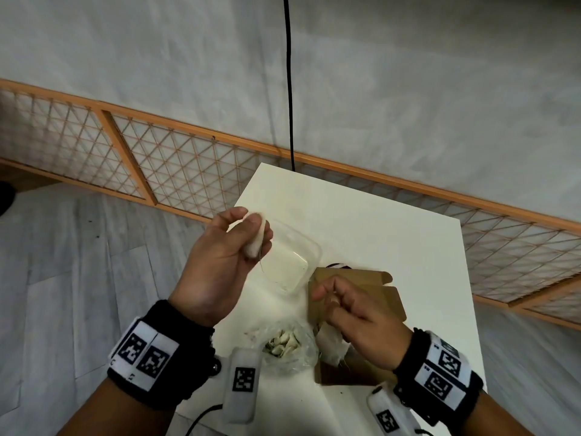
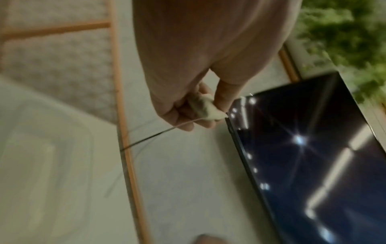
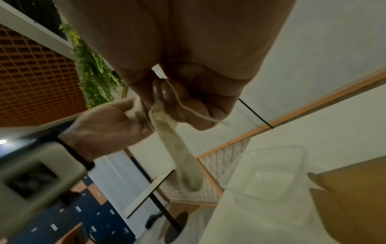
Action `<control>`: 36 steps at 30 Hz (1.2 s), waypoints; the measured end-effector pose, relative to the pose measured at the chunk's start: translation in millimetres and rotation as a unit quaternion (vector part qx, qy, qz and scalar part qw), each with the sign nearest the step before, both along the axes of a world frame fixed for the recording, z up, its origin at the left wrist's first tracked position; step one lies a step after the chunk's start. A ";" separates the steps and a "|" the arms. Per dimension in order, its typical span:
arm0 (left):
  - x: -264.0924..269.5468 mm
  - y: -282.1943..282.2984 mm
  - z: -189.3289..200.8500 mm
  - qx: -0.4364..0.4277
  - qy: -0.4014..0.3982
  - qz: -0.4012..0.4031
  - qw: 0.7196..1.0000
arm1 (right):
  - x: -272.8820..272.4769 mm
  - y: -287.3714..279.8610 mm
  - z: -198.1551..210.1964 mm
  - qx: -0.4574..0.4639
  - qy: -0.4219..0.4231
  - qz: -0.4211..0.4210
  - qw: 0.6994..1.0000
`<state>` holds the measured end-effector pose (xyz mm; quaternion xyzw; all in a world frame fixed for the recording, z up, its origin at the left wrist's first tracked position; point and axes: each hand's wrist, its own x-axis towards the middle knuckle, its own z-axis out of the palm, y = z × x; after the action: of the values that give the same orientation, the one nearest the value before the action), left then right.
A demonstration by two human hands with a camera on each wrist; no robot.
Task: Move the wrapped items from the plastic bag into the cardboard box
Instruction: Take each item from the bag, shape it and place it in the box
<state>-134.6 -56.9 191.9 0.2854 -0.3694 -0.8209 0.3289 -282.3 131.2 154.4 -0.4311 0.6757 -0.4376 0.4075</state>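
My left hand is raised above the table's left part and pinches a small white wrapped pouch with a thin thread trailing from it. Over the open cardboard box, my right hand pinches a second pouch by its top, so it hangs down with its string looped over the fingers. The crumpled clear plastic bag lies near the front edge, left of the box, and holds several more pale pouches.
An empty clear plastic tub stands on the white table between my hands, just behind the box. A black cable hangs down at the table's far edge. White tagged devices lie near the front edge.
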 end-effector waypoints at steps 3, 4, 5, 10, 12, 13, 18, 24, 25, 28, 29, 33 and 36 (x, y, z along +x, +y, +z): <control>1.2 4.6 -8.8 -0.161 -0.113 0.002 0.980 | 1.3 -1.7 11.5 -0.019 -0.073 0.017 0.997; 0.4 9.2 -11.4 -0.204 -0.131 -0.014 0.970 | 0.7 -3.8 18.7 -0.033 -0.104 0.022 0.994; -0.7 14.4 -13.9 -0.234 -0.138 -0.036 0.962 | -0.9 -6.5 26.2 -0.045 -0.125 0.028 0.991; -4.8 35.8 -26.9 -0.259 -0.150 -0.187 0.936 | -12.0 -25.9 56.7 -0.089 -0.189 0.064 0.976; -4.6 40.9 -26.2 -0.230 -0.135 -0.233 0.935 | -15.0 -32.2 63.1 -0.100 -0.200 0.070 0.972; -3.7 42.7 -23.6 -0.210 -0.121 -0.249 0.938 | -16.5 -34.3 65.2 -0.104 -0.204 0.068 0.971; 0.3 50.0 -15.0 -0.234 -0.094 -0.249 0.935 | -26.1 -38.0 67.5 -0.093 -0.177 0.062 0.978; -2.4 49.8 -22.6 -0.283 -0.094 -0.208 0.932 | -33.7 -36.6 64.6 -0.104 -0.169 0.058 0.978; -2.7 50.2 -21.9 -0.283 -0.092 -0.209 0.932 | -36.2 -36.4 64.0 -0.109 -0.166 0.046 0.979; -2.1 51.2 -19.7 -0.286 -0.090 -0.212 0.930 | -45.6 -36.4 57.1 -0.116 -0.166 -0.009 0.979; -2.3 51.4 -17.8 -0.285 -0.089 -0.212 0.931 | -49.3 -35.6 53.5 -0.114 -0.159 -0.023 0.980; -3.3 48.9 -13.8 -0.278 -0.080 -0.197 0.937 | -56.7 -28.3 37.7 -0.073 -0.036 -0.055 0.995; -2.9 44.7 -14.5 -0.271 -0.082 -0.180 0.942 | -54.2 -20.5 31.3 -0.040 0.063 -0.075 0.994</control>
<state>-137.5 -12.1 177.4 0.1806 -0.6486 -0.7093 0.2090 -336.5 110.7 185.7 -0.4224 0.7124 -0.4652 0.3125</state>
